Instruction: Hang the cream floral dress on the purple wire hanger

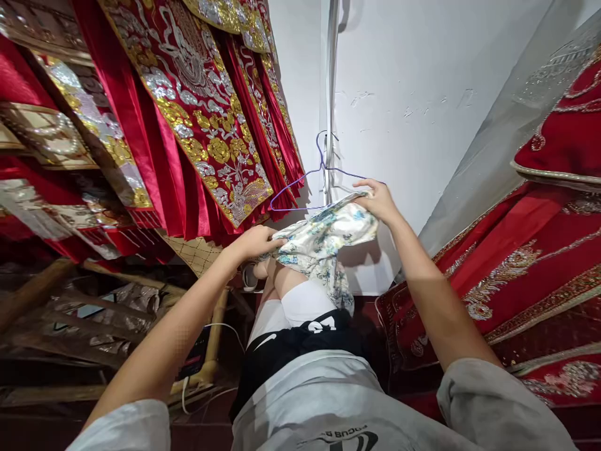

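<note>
A white floral garment (319, 238), patterned in blue, green and yellow, stretches between my hands in front of my legs. My left hand (260, 243) pinches its left edge, thumb above the cloth. At the upper right, my right hand (378, 200) grips the garment by the right end of a purple hanger (300, 181); whether these fingers also hold the hanger cannot be made out. The hanger's hook is up at a pale vertical pole (328, 106). Its left end is bare, while cloth hides part of its lower right side.
Red costumes (206, 106) with gold and silver embroidery hang on the left. More red beaded garments (511, 269) hang at the right beside clear plastic sheeting (469, 144). A bamboo frame (213, 338) with a cable stands at lower left. A white wall (404, 81) lies ahead.
</note>
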Demonstrator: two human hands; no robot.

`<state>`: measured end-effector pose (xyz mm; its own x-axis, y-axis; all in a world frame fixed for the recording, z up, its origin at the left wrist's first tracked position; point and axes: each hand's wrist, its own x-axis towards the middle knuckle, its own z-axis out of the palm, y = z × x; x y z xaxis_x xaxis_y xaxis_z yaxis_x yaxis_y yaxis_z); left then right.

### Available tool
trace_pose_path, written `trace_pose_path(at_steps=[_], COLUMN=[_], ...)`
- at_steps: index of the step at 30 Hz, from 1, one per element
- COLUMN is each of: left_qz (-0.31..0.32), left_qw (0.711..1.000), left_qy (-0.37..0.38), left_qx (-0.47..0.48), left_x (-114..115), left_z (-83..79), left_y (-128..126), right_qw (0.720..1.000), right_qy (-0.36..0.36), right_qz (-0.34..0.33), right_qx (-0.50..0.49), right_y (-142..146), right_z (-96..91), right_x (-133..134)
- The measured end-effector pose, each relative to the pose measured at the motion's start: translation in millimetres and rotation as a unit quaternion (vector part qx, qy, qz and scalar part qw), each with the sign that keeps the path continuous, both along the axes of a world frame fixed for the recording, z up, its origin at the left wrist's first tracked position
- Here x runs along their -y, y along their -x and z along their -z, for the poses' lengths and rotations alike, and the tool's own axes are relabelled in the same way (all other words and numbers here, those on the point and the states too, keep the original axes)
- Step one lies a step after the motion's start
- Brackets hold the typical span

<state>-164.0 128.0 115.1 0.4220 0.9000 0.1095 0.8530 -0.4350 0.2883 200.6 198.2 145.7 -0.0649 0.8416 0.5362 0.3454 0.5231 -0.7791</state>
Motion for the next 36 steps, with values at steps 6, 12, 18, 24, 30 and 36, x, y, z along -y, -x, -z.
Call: trace_pose_path(at_steps=[6, 12, 18, 24, 30, 36], left_qz=[-0.045, -0.056, 0.013, 0.021, 0.03, -0.016], left_qw=[0.988, 0.99, 0.96, 0.921, 0.869, 0.809], left_qy=[-0.046, -0.096, -0.225, -0.116, 0.073, 0.136], left_qx=[-0.144, -0.085, 0.167, 0.372, 0.489, 0.571], left_x=[-13, -43, -58, -58, -59, -69], left_z=[-0.2, -5.7, -38.6, -58.7, -59.8, -55.8], left_y=[7, 2, -20, -25, -23, -31], right_qw=[0.996, 0.996, 0.99, 0.998, 0.992, 0.99], right_qy=[0.04, 0.038, 0.055, 0.059, 0.107, -0.008], right_qz=[0.029, 0.032, -0.063, -0.017, 0.066, 0.137], right_qx=[0.068, 0.08, 0.111, -0.022, 0.028, 0.037], right_y=[36, 6, 17, -26, -64, -66], right_z=[42.7, 39.8, 27.3, 9.0, 8.9, 12.5], right_x=[-40, -22, -1, -4, -27, -34])
